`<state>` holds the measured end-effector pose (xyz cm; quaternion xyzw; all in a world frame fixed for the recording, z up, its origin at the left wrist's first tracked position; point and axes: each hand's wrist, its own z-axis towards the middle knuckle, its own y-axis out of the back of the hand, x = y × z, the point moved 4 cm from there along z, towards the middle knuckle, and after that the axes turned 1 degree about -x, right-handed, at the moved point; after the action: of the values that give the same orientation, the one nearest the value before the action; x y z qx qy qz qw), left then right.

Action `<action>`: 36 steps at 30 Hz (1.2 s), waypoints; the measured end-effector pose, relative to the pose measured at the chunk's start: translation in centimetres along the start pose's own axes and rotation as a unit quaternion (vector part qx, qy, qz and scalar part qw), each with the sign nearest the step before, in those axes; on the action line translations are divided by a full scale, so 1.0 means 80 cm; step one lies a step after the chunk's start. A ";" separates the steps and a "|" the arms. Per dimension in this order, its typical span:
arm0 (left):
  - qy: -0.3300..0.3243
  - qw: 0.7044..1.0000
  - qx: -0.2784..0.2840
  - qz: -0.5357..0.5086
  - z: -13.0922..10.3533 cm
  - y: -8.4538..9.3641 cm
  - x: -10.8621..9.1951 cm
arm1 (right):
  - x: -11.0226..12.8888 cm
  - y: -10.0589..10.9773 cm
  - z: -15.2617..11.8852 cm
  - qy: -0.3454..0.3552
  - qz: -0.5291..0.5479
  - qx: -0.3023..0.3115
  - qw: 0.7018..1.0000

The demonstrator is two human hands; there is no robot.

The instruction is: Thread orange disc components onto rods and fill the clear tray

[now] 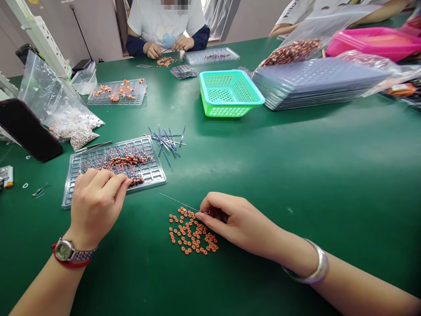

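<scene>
My left hand (98,202) is closed over the near edge of a clear compartment tray (154,175), its fingertips among small orange-tipped wired parts (126,161); what they grip is hidden. Between the thumb and index finger of my right hand (230,215) is a thin metal needle (177,202) that points up and to the left. Small orange rings (194,237) lie loose on the green table (296,175), just left of and below the right fingertips.
Blue-white strips (167,141) lie behind the tray. A green basket (230,94) and stacked clear trays (312,81) stand farther back. At left are a phone (29,129) and plastic bags (59,101). A person (166,26) works across the table.
</scene>
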<state>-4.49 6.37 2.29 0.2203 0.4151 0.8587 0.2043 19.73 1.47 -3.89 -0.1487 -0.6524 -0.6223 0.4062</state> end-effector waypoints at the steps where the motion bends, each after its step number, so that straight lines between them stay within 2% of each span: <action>1: -0.001 1.000 -0.001 -0.001 0.000 0.001 0.000 | -0.001 0.000 0.000 -0.007 0.012 0.003 1.000; 6: -0.006 1.000 -0.007 -0.008 0.001 0.003 -0.002 | -0.005 0.001 0.001 -0.021 0.024 0.004 0.999; 12: -0.010 1.000 -0.004 -0.010 0.001 0.002 -0.005 | -0.003 0.001 -0.001 -0.015 0.030 -0.028 0.999; 18: -0.018 0.999 -0.023 -0.013 0.001 0.000 -0.005 | -0.002 -0.005 0.000 -0.006 0.031 -0.022 0.999; 36: -0.015 0.999 -0.028 -0.022 -0.001 0.001 -0.004 | -0.004 -0.012 0.006 -0.006 0.029 -0.048 0.998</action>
<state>-4.31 6.13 2.25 0.2185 0.3927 0.8618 0.2351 19.11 1.81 -4.69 -0.1904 -0.6198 -0.6397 0.4128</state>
